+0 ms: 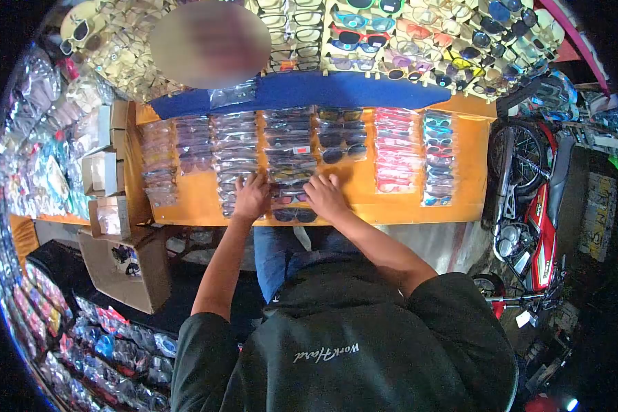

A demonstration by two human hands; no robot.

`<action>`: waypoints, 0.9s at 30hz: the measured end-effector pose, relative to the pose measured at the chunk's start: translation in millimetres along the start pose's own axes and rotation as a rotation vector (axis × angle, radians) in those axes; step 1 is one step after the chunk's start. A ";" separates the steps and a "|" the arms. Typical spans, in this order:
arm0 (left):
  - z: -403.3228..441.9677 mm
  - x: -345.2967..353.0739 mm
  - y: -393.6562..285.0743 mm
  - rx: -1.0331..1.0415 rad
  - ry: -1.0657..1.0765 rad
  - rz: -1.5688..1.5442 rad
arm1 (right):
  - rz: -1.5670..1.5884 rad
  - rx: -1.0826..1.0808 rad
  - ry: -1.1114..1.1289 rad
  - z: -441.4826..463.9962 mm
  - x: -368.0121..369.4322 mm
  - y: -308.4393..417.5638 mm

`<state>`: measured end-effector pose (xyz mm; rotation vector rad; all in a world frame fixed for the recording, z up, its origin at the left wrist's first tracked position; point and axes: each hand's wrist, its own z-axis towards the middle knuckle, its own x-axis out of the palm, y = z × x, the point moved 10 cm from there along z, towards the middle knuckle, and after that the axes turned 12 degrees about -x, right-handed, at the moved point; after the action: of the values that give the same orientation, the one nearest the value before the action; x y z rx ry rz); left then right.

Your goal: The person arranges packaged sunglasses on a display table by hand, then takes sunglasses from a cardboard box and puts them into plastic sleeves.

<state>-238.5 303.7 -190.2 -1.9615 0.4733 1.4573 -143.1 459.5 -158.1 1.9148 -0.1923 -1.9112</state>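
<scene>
Sunglasses point(292, 198) stretch crosswise between curled left fingers point(250, 181) and right fingers point(319, 182), grip unclear

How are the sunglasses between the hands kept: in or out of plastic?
In, it appears: clear plastic glints over the sunglasses. Whether it is sealed, I cannot tell.

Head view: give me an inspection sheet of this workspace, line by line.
Surface: orange table, with a blue cloth along its far edge.
Job's things: a column of wrapped eyewear between the hands; more columns lie to either side.
Clutter: an open cardboard box below the table's left end; small boxes beside the columns.
Hands: left hand and right hand at opposite sides of that column; whether either grips a packet cannot be told.
Cables: nothing seen.
Surroundings: displayed glasses beyond the cloth; red motorcycle at right.
</scene>
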 end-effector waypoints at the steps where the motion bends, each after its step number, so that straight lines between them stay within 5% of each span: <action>1: -2.4 -5.0 -1.4 -0.028 -0.009 0.018 | 0.000 0.001 0.001 -2.8 -3.8 2.8; 13: -59.0 19.7 -19.2 0.039 0.096 0.116 | 0.052 -0.087 0.165 -49.1 22.5 30.4; 27: -61.0 33.2 -48.5 0.036 0.131 0.050 | -0.024 -0.043 0.104 -69.7 14.7 13.5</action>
<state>-154.2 300.6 -197.1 -2.0383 0.6057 1.3461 -71.6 455.5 -169.1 1.9900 -0.0968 -1.8104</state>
